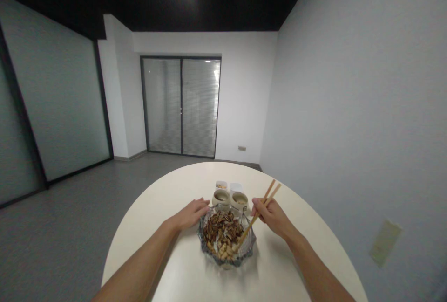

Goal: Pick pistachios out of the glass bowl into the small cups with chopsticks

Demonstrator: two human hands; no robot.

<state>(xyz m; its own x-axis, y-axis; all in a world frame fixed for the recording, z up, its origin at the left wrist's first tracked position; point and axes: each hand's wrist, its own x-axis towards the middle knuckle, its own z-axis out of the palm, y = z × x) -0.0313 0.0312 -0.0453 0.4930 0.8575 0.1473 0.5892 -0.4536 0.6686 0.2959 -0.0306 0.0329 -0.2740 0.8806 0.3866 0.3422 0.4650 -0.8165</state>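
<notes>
A cut-glass bowl (250, 242) sits on the round white table (164, 199), filled with dark striped seeds (220, 226) and some pale nuts (225, 250) at its near side. My right hand (271, 216) is closed round a pair of wooden chopsticks (260, 213), whose tips reach down into the bowl among the pale nuts. My left hand (191, 213) rests at the bowl's left rim, fingers curled loosely against the glass. Both forearms stretch in from the bottom edge.
Behind the bowl stand two small round cups (221, 196) (239, 200), and farther back two small white square dishes (221, 184) (236, 186). Beyond the table lie grey floor, glass partitions and a white wall close on the right.
</notes>
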